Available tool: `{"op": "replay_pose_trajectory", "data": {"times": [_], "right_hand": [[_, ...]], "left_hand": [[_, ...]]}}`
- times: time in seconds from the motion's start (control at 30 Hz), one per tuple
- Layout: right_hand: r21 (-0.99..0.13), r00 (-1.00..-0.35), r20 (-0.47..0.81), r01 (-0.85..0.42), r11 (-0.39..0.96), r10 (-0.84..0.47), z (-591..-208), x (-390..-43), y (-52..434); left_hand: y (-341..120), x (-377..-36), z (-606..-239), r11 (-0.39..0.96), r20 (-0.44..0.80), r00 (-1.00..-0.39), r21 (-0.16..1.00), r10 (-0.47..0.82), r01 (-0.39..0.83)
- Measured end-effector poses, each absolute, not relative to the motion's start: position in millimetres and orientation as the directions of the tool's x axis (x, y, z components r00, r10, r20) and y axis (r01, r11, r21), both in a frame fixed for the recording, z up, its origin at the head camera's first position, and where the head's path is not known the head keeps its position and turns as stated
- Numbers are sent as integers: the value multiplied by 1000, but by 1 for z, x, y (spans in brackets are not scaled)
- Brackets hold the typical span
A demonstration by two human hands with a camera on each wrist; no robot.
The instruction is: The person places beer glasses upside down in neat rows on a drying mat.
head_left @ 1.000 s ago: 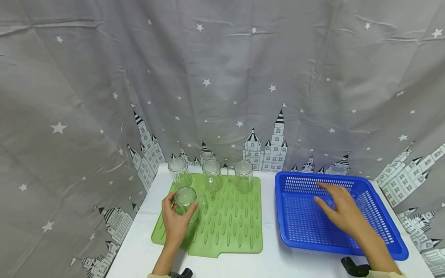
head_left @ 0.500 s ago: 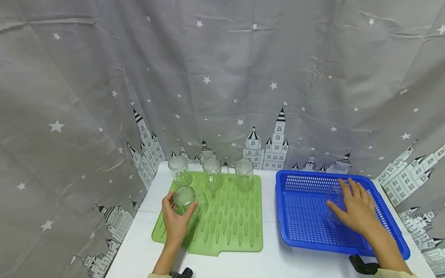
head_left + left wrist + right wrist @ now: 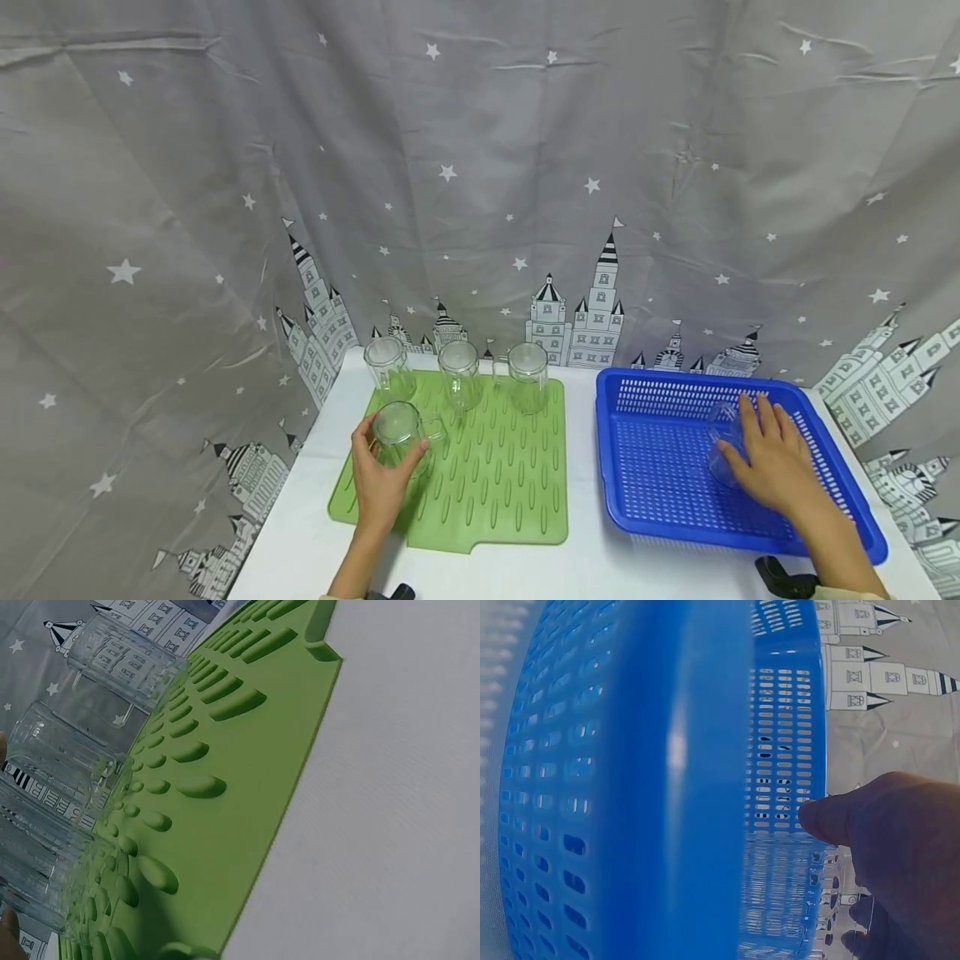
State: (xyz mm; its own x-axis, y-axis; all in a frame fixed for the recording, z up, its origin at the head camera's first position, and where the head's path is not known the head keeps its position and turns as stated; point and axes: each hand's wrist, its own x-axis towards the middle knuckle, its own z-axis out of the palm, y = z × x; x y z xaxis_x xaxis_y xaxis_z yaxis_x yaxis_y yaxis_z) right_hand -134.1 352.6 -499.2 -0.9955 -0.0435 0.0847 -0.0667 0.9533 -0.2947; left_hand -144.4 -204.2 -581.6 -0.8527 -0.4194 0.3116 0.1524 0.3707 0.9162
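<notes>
The left hand point(image 3: 381, 483) curls its fingers and thumb round a clear ribbed glass cup point(image 3: 399, 435) that stands upside down near the front left of a green ridged silicone drying mat point(image 3: 495, 492); the thumb lies on the cup's left side and the fingertips wrap its right side, so the grip is closed on the glass. In the left wrist view the same cup point(image 3: 34, 877) shows at the left edge with a fingertip at the bottom corner, resting on the mat point(image 3: 225, 795). The right hand point(image 3: 772, 462) lies inside a blue perforated plastic basket point(image 3: 652, 500), its fingers spread over a second clear glass cup point(image 3: 723, 446) that lies near the basket's right wall; the fingers bend over the glass and the thumb reaches round its near side, holding it. In the right wrist view the thumb point(image 3: 840, 817) presses close to the basket's slotted wall point(image 3: 780, 750), and a patch of glass point(image 3: 840, 900) shows beneath the hand. Three more clear glass cups point(image 3: 459, 375) stand in a row upside down along the mat's far edge. Mat and basket sit side by side, apart, on a white table point(image 3: 577, 575), backed by a grey curtain printed with stars and castles point(image 3: 480, 167).
</notes>
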Motion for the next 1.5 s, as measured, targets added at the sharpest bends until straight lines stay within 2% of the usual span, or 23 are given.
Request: {"op": "replay_pose_trajectory", "data": {"times": [0.3,0.5,0.63,0.77,0.97,1.23,1.4,1.5], "right_hand": [[-309,-997,62,-53,950,-35,-503,-129,355],[-314,-995,89,-72,947,-46,-504,-131,354],[-308,-995,89,-79,948,-54,-501,-133,352],[-299,-994,94,-85,951,-59,-501,-134,350],[-297,-991,117,-103,949,-71,-502,-137,349],[-305,-987,143,-118,945,-77,-506,-135,349],[-299,-988,141,-110,948,-70,-505,-131,352],[-302,-987,142,-110,947,-69,-506,-130,352]], "left_hand": [[-213,-136,-587,420,281,-882,901,-377,108],[-228,-125,-591,515,276,-890,855,-362,56],[-240,-116,-594,615,268,-911,788,-315,19],[-253,-110,-599,742,219,-950,671,-221,-18],[-265,-107,-607,854,155,-982,520,-112,-15],[-267,-102,-610,908,119,-991,419,-64,-8],[-267,-100,-612,906,100,-995,424,-21,24],[-267,-101,-614,898,137,-990,437,-16,46]]}}
